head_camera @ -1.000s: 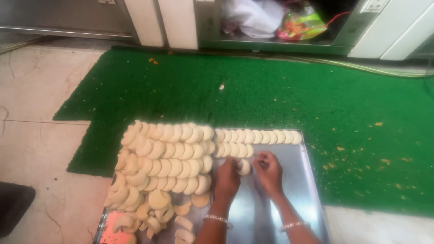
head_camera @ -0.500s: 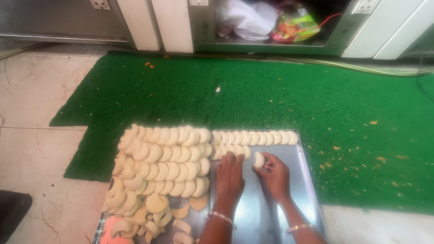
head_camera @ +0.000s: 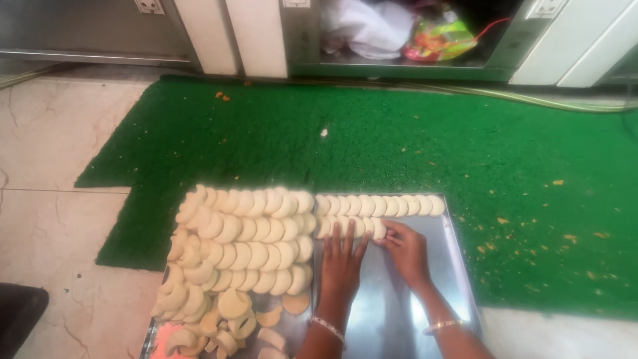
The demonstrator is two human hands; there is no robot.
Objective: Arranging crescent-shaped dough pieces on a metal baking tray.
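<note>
Green turf matting on the floor carries a steel tray (head_camera: 458, 266) where the right hand (head_camera: 407, 251) pinches a pale dough piece (head_camera: 377, 229) onto the short second row (flattened left hand (head_camera: 342, 256) steadies it), each addition needing a neat overlap.

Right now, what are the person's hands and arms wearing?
Both forearms are bare, with no sleeves in view and no gloves. The left hand has a thin beaded bracelet, pale and whitish, round its wrist. The right hand has a thin light-coloured bangle round its wrist. Any rings or nail colour are too small to tell.
</note>
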